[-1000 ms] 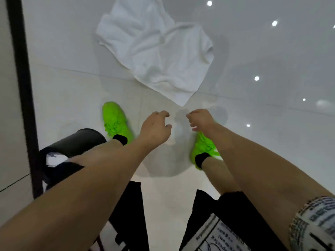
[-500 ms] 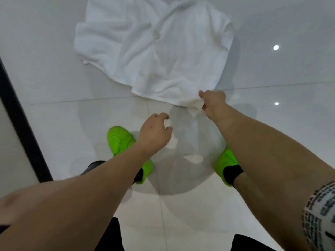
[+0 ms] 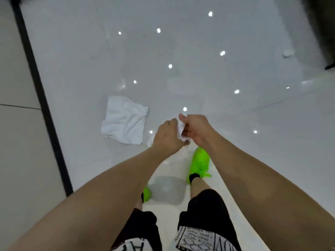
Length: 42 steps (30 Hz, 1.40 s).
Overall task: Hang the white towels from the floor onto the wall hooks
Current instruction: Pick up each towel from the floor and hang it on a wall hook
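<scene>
I hold a white towel (image 3: 181, 130) bunched between both hands at about knee height above the glossy floor. My left hand (image 3: 166, 137) grips it from the left and my right hand (image 3: 197, 128) grips its upper edge from the right. Most of this towel is hidden behind my hands and forearms; a bit of white shows below my left wrist. A second white towel (image 3: 125, 120) lies crumpled flat on the floor tiles, just left of my hands. No wall hooks are in view.
A black strip (image 3: 41, 98) runs along the foot of the beige wall on the left. My green shoes (image 3: 199, 163) stand on the white tiles below my hands. A dark object (image 3: 322, 29) fills the top right corner, with a small white thing (image 3: 288, 52) beside it.
My right hand pinched a towel's corner on the floor; now the view has risen, that towel is lifted and both hands hold it. Another towel shows on the floor.
</scene>
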{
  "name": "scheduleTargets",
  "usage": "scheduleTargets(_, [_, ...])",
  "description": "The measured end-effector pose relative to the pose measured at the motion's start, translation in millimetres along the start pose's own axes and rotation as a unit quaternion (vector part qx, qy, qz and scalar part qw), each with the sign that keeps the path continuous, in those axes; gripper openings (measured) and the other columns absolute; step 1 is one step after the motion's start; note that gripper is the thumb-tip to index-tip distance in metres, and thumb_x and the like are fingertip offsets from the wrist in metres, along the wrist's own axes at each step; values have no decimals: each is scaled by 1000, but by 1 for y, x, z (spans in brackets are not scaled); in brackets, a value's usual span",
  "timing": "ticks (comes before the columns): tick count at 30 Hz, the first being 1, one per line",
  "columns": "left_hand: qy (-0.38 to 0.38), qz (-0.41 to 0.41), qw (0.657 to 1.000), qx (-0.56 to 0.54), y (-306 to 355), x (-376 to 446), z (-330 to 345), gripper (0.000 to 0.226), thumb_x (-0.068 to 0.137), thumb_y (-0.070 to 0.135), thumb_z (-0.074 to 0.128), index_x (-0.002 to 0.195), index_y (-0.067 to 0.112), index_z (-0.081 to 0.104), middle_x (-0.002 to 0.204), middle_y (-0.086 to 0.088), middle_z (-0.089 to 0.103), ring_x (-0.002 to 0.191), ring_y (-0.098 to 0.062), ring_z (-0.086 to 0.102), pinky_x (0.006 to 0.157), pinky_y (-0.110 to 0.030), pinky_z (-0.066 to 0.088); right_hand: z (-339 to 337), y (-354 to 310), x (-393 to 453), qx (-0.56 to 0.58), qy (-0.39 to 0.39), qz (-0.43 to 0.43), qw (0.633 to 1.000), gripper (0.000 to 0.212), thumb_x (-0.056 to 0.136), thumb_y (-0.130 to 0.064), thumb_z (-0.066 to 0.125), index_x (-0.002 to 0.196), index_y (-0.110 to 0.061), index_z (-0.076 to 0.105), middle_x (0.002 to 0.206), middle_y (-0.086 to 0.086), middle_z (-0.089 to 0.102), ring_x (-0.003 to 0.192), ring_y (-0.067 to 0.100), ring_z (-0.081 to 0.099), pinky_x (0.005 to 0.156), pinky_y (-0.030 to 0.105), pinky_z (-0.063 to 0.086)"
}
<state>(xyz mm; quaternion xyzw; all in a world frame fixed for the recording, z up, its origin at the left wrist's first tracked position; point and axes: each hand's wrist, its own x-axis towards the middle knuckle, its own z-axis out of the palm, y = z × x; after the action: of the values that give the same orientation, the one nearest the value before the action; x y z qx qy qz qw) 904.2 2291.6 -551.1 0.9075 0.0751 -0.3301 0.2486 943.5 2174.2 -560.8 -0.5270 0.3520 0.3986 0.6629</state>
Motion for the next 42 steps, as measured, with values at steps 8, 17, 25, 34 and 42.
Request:
scheduleTargets(8, [131,225,965,9,294,-24,-174,29,88,22,61,63,23,48,69,1,55,78,-31,61,61,-29,39,-124,-228,-208,154,27,-252,955,22,95,-14,62,105,5,62,97,20,64,82,28,64,99,43,52])
scheduleTargets(17, [153,396,904,-46,550,-72,-225,26,81,9,46,90,19,69,90,-6,68,87,-27,63,77,-38,56,-270,-331,-349,227,200,-407,862,17,89,-7,59,102,-5,69,80,7,72,59,17,58,63,30,54])
scheduleTargets(25, [98,541,832,-77,742,-55,-240,24,99,32,46,86,19,61,82,-3,61,80,-20,60,66,-36,51,-390,-414,-395,28,404,-480,778,56,85,-29,76,135,-24,52,125,-2,57,112,17,56,96,39,51])
scheduleTargets(34, [7,633,773,-45,928,0,-252,34,73,59,71,85,26,71,83,6,69,84,-11,64,72,-34,53,-504,-529,-439,155,446,-537,699,36,90,-27,68,84,8,62,76,13,62,70,21,58,60,34,46])
scheduleTargets(42, [-137,614,777,16,1037,34,-184,12,85,33,62,77,30,70,84,5,71,89,-19,67,75,-36,54,-622,-553,-477,158,518,-513,666,36,92,-28,64,85,7,60,79,16,53,72,29,50,70,39,44])
